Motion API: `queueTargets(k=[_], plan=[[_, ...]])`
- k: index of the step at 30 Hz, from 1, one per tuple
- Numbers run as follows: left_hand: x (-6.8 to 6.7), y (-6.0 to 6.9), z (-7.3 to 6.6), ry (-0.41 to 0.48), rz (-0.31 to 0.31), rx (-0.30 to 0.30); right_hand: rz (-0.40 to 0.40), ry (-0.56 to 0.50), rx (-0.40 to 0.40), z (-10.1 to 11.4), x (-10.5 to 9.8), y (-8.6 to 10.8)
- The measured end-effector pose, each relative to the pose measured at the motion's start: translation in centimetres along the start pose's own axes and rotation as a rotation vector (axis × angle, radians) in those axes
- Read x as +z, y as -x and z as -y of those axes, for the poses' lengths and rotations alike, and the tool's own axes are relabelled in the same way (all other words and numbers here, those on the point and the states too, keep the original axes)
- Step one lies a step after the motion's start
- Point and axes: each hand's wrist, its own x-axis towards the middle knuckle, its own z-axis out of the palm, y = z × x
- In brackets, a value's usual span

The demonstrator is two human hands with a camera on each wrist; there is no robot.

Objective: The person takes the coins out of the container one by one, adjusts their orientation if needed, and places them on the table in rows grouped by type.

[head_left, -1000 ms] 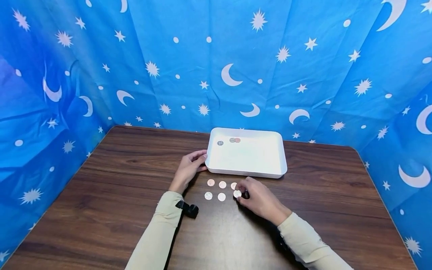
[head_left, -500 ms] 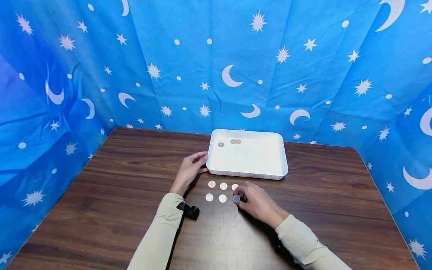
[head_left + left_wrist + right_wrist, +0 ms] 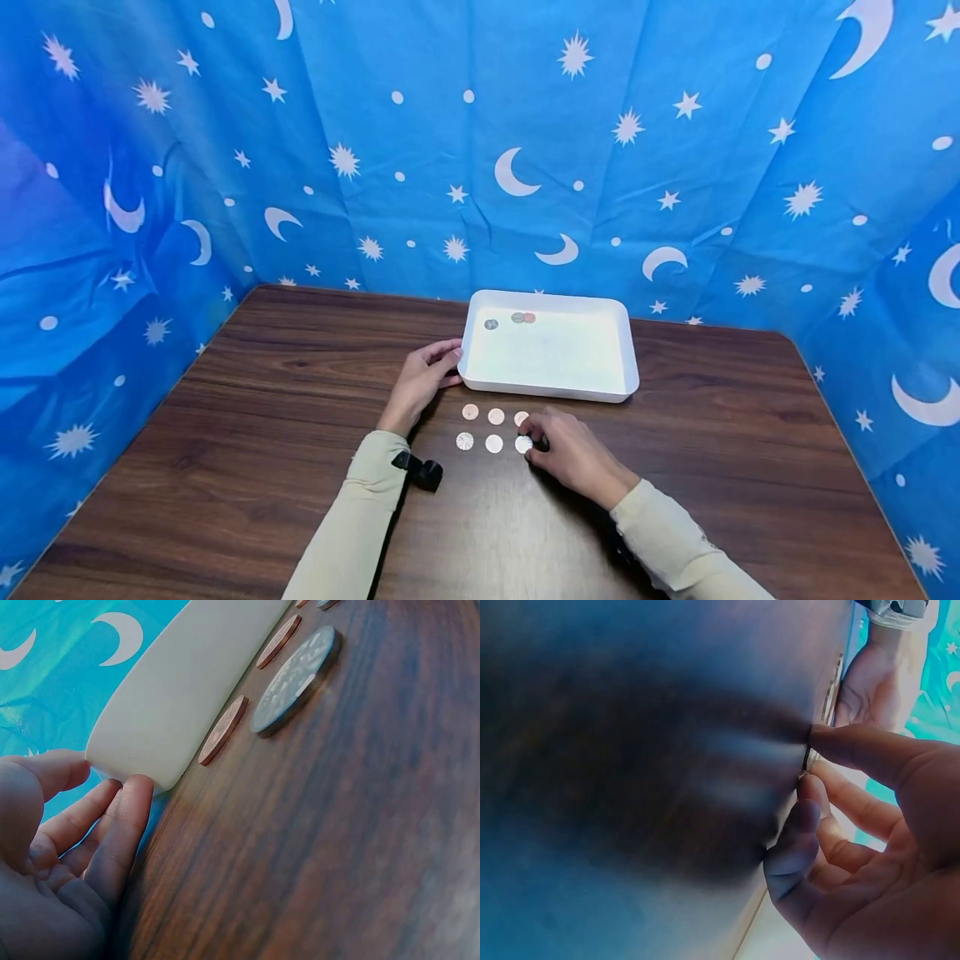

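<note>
My left hand (image 3: 422, 383) holds the near left corner of the white tray (image 3: 551, 389), thumb at the rim and fingers low on the outer wall in the left wrist view. In front of the tray, coins lie in two rows. The far row has copper coins at left (image 3: 470, 412), middle (image 3: 496, 417) and right (image 3: 521, 418); the near row has a silver coin (image 3: 465, 441) and a pale coin (image 3: 493, 443). My right hand (image 3: 577, 454) pinches a silver coin (image 3: 523, 444) by its edges at the near row's right end, against the table.
Inside the tray, near its far left, lie a dark coin (image 3: 491, 324) and a grey coin (image 3: 517, 317) touching a reddish one (image 3: 530, 317). The wooden table (image 3: 247, 467) meets a blue curtain (image 3: 420, 125) with moons and stars behind and at both sides.
My right hand has moved slightly nearer with its silver coin, which has come down in line with the near row. My left hand keeps its hold on the tray.
</note>
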Motion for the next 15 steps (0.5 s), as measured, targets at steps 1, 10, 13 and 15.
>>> queueTargets(k=[1,10,13,15], plan=[[0.0,0.0,0.0,-0.003,0.0,0.002,0.0,-0.002,0.004,0.0,0.0,0.0],[0.3,0.1,0.1,0.001,-0.009,0.003,-0.053,-0.099,0.03,-0.6,-1.6,-0.4],[0.2,0.1,0.1,0.001,-0.008,0.003,-0.086,-0.161,0.035,-0.9,-3.1,-1.4],[0.0,0.1,0.0,-0.001,-0.008,0.003,-0.116,-0.183,0.055,-1.0,-4.0,-2.4]])
